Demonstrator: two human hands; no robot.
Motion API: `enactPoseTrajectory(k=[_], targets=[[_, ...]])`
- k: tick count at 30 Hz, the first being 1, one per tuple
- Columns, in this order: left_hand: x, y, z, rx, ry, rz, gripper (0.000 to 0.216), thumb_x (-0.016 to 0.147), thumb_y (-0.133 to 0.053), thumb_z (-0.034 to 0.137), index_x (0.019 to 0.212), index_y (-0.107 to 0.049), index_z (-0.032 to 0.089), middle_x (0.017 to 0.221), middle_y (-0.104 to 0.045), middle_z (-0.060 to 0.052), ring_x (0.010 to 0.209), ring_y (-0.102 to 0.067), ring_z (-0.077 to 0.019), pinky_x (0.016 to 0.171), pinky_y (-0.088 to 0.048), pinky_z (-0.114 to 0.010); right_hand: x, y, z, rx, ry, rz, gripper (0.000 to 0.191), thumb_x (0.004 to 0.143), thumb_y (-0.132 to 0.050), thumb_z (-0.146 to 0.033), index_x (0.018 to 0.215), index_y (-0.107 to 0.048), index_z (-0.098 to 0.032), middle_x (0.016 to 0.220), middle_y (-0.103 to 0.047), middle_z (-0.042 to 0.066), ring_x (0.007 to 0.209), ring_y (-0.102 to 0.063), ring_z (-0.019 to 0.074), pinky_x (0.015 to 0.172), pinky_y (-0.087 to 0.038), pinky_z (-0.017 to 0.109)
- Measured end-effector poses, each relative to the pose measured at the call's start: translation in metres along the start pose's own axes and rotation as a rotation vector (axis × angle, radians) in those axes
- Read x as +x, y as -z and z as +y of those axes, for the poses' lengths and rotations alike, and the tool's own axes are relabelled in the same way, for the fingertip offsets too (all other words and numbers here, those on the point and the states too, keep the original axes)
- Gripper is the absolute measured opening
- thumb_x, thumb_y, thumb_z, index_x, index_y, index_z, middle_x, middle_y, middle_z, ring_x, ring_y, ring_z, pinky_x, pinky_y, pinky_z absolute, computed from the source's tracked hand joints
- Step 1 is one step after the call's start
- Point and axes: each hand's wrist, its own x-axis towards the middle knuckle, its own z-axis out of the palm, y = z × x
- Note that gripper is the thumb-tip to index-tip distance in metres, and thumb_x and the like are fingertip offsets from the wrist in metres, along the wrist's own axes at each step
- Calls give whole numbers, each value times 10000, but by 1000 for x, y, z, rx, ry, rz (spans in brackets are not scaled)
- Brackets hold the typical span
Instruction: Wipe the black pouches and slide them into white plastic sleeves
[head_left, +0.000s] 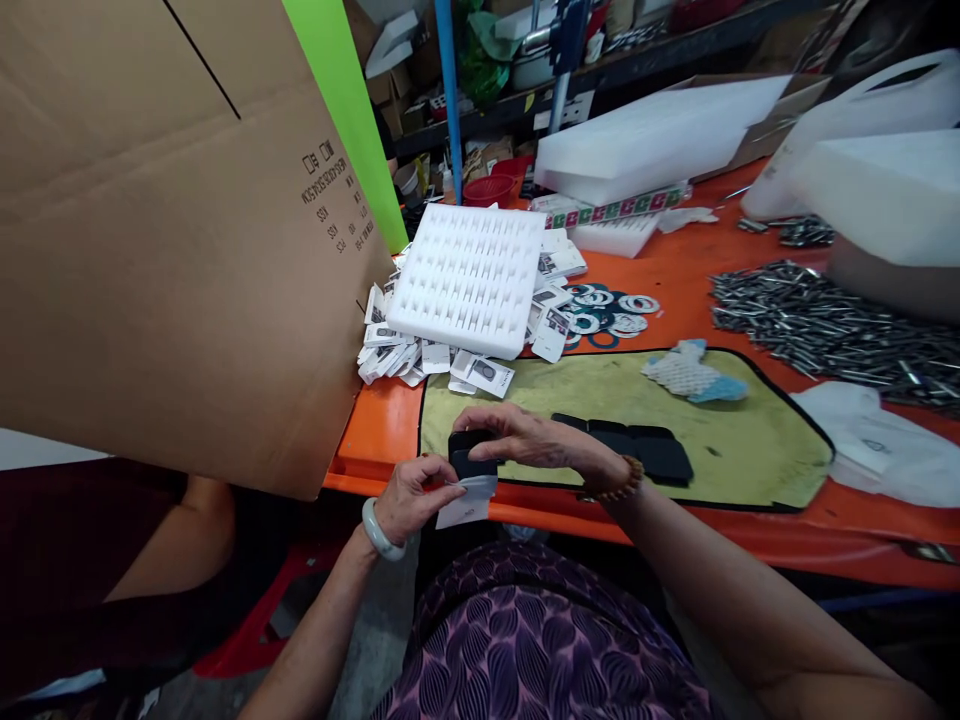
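My left hand (411, 497) pinches a small white card (466, 501) at the table's front edge. My right hand (529, 438) grips a small black pouch (469, 454) from above, right over the card; the card's top edge meets the pouch's lower end. Both hands hover above the near left corner of a yellow-green mat (750, 440). A row of several more black pouches (637, 450) lies on the mat just right of my right wrist.
A big cardboard box (165, 230) leans at the left. Behind the mat lie a white foam tray (469, 280) on a heap of white cards (405, 355), round rings (611, 310), a pile of metal parts (825, 325), a white-blue glove (690, 373), foam blocks (645, 140).
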Motion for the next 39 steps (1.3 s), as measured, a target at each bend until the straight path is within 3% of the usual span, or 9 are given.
enactPoseTrajectory(k=[2,4,9,12,18,22,28,33,39], targets=[[1,-8,-3,-80,66,57,293,739,-708,417,674,-587,158,568,-490,39,530,-410,-80,526,-345,-222,-3,-4,-1,-22,9,62,245,765,-674,-300,983,-619,-202,908,-622,8,822,-555,145,733,-450,255],[2,-16,-7,-191,120,148,315,713,-724,436,678,-568,164,572,-476,48,515,-393,-71,506,-330,-212,-5,-14,4,22,50,213,269,764,-672,-302,1008,-599,-214,966,-625,18,891,-572,166,778,-465,275],[4,-31,-13,-447,116,367,316,676,-755,409,676,-559,162,1020,-638,-60,844,-592,-143,743,-455,-242,-20,-43,20,20,127,556,190,814,-639,-341,938,-567,-217,869,-605,22,817,-574,166,741,-486,295],[5,-35,-7,-527,132,420,321,667,-755,407,676,-544,165,1078,-630,-69,879,-607,-155,753,-463,-248,-33,-50,23,-30,183,641,186,819,-647,-346,932,-564,-224,1000,-614,60,948,-583,196,821,-484,321],[9,-40,7,-647,165,459,407,621,-765,450,672,-469,176,1150,-609,-67,822,-605,-135,647,-445,-218,-45,-54,28,-98,161,706,195,812,-662,-388,832,-570,-217,971,-606,60,995,-577,210,894,-451,346],[9,-42,9,-653,162,470,426,640,-748,471,695,-435,187,1206,-591,-65,857,-613,-147,661,-456,-229,-42,-62,28,-122,112,724,226,837,-627,-398,735,-560,-208,986,-590,73,945,-585,202,883,-453,350],[8,-44,5,-644,148,519,406,688,-715,470,722,-416,197,1254,-563,-65,939,-620,-172,716,-475,-255,-35,-72,26,-173,157,792,126,844,-605,-323,796,-551,-220,1022,-567,82,987,-562,210,902,-447,367],[6,-47,-1,-557,152,493,383,731,-670,481,716,-418,193,1264,-564,-82,914,-624,-172,711,-474,-265,-32,-75,32,-185,124,750,152,872,-541,-308,747,-531,-221,1004,-571,87,1062,-527,234,945,-413,392],[5,-32,-2,-492,55,355,320,723,-724,390,665,-495,175,1285,-559,-107,1128,-569,-259,826,-487,-320,-38,-55,25,-66,80,644,166,872,-546,-320,755,-493,-215,1139,-558,94,1064,-545,225,922,-421,377]])
